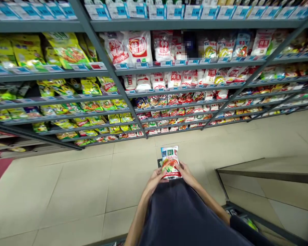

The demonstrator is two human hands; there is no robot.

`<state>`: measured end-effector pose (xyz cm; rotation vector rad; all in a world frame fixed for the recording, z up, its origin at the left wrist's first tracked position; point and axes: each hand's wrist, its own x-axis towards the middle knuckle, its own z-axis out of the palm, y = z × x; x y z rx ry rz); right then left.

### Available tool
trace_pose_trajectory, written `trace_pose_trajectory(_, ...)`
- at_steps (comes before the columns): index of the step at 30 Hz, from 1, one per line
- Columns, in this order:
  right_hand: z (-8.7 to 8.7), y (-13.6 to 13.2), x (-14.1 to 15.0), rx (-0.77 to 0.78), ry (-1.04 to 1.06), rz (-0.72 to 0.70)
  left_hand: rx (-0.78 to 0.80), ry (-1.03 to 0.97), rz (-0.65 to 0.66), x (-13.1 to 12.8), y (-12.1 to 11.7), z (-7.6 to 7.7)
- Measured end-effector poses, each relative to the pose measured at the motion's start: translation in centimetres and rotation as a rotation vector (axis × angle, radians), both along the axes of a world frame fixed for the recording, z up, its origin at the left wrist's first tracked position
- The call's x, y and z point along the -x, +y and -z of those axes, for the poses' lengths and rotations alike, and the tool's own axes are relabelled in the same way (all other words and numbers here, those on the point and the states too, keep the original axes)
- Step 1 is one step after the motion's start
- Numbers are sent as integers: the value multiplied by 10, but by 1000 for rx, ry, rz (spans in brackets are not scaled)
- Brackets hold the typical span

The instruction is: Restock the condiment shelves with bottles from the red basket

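While left hand [154, 180] and right hand [186, 173] grip seemingly sealed packet [170, 159] between them, stocked shelves [154, 25] stand beyond both

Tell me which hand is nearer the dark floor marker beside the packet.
Left. The left hand holds the left side of the packet, just below the dark floor marker in view; the right hand holds the right side, across the packet from it.

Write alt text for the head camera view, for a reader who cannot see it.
Two bare hands, left and right, hold a small white, red and blue plastic packet in front of a dark navy shirt. Beyond the beige tiled floor, long grey shelves carry rows of yellow-green and red-and-white packets, with price labels along their edges.
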<state>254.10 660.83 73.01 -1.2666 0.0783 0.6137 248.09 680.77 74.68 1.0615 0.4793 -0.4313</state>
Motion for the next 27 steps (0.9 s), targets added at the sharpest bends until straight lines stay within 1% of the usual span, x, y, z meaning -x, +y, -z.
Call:
trace_pose_trajectory(2, 7, 11, 31, 56, 29, 4, 25, 54, 9, 26, 13, 13)
trace_pose_trajectory(4, 13, 22, 57, 129, 97, 36, 26, 117, 25, 46, 22, 24)
trace_pose_trajectory(6, 13, 30, 76, 183, 174, 60, 11, 147, 51, 58, 28, 27)
trace_pose_trajectory(8, 4, 36, 87, 210, 204, 75, 2, 133, 77, 63, 31, 23)
trace_pose_trajectory(11, -22, 37, 97, 167, 130, 117, 6, 50, 82, 70, 35, 11)
trace_pose_trajectory(13, -40, 32, 105, 104, 66, 130, 48, -37, 75, 80, 35, 3)
trace_pose_trajectory(15, -49, 26, 115, 57, 40, 123, 145, -108, 49, 92, 33, 2)
trace_pose_trajectory(17, -45, 24, 123, 62, 30, 96, 263, -125, -17, 100, 27, 8)
trace_pose_trajectory(19, -31, 29, 127, 96, 2, 30, 300, -105, -114, 101, 19, 19)
trace_pose_trajectory(21, -17, 36, 125, 136, -26, -34, 248, -78, -211, 96, 10, 31)
trace_pose_trajectory(23, -11, 41, 121, 149, -28, -77, 178, -62, -288, 92, 3, 36)
trace_pose_trajectory(25, -15, 40, 116, 107, -41, -105, 105, -82, -334, 91, -2, 32)
trace_pose_trajectory(27, -27, 31, 111, 14, -88, -133, -10, -135, -354, 92, -4, 18)
